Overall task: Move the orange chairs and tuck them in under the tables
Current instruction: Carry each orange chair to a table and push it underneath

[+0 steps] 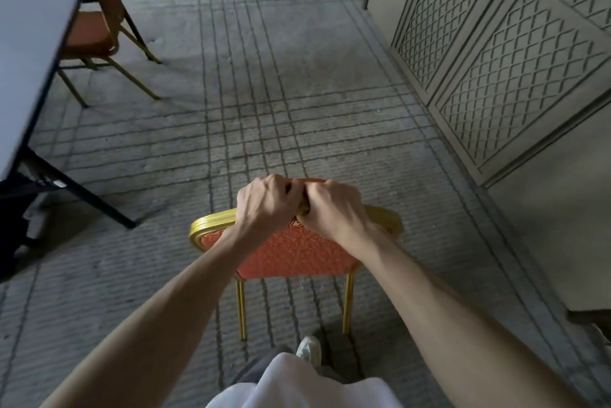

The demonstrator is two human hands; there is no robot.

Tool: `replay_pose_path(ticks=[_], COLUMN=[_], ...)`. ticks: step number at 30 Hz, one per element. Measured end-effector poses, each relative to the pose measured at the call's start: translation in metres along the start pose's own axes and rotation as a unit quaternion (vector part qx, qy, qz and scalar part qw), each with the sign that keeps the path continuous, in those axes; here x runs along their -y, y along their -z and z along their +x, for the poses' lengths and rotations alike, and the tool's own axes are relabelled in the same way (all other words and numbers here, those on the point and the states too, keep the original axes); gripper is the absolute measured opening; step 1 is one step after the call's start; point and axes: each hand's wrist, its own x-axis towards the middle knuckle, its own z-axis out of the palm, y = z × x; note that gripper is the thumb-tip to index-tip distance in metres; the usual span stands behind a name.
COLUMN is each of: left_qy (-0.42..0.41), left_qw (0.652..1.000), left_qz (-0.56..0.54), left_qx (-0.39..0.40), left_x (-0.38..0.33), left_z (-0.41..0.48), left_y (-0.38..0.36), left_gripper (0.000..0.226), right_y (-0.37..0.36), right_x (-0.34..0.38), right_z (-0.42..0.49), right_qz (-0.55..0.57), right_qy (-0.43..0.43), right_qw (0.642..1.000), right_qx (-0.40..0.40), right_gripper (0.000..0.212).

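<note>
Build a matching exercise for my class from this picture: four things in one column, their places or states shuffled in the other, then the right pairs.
Things
1. near chair
2. far chair
3. table
4. lattice panels

Places or states
A. along the right side
B. gripped at the top of its back by the left hand and right hand
C. along the left edge of the view
D. upper left, seat partly hidden by the tabletop

Pairs: 1-B, 2-D, 3-C, 4-A
</note>
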Motion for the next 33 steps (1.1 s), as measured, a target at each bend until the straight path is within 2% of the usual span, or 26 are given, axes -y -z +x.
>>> replay_pose_path(ticks=[5, 10, 15, 17, 19, 21, 24, 27, 31, 33], left_qy=[0.01, -0.009, 0.04, 0.065, 0.083, 0.067, 0.038, 0.052, 0.02, 0.011], left_qw=[0.999, 0.999, 0.998, 0.997, 0.992, 0.979, 0.968, 0.976, 0.991, 0.993], left_qz=[-0.032, -0.028, 0.012, 0.026, 0.017, -0.013, -0.05, -0.031, 0.031, 0.028], left_qx=[-0.009, -0.035, -0.057, -0.01, 0.091, 0.193, 0.244, 0.208, 0.132, 0.115], left_x=[0.003, -0.005, -0.006, -0.01, -0.011, -0.005, 0.008, 0.011, 0.021, 0.033], left_z=[0.072, 0.143, 0.251, 0.298, 0.347, 0.393, 0.44, 0.476, 0.505, 0.519], left_y=[0.008, 0.01, 0.002, -0.003, -0.004, -0.004, -0.008, -0.015, -0.019, -0.008], left_gripper=[0.054, 0.058, 0.057, 0.054, 0.057, 0.061, 0.07, 0.069, 0.054, 0.057], right_y=[0.01, 0.021, 0.017, 0.018, 0.017, 0.016, 0.014, 0.019, 0.024, 0.03], right_x=[-0.017, -0.046, -0.08, -0.095, -0.11, -0.122, -0.129, -0.131, -0.131, -0.123], right_z=[0.067, 0.135, 0.242, 0.28, 0.32, 0.359, 0.403, 0.438, 0.478, 0.499], right_qz=[0.073, 0.111, 0.121, 0.12, 0.118, 0.108, 0.118, 0.136, 0.131, 0.122], right_qy=[0.005, 0.02, 0.026, 0.033, 0.027, 0.004, -0.01, -0.021, -0.014, 0.003], right_qw=[0.997, 0.993, 0.992, 0.992, 0.992, 0.994, 0.993, 0.989, 0.989, 0.992], right_qx=[-0.004, -0.029, -0.037, -0.038, -0.022, 0.002, 0.024, 0.047, 0.06, 0.036], right_gripper=[0.019, 0.04, 0.046, 0.048, 0.051, 0.049, 0.06, 0.063, 0.039, 0.037])
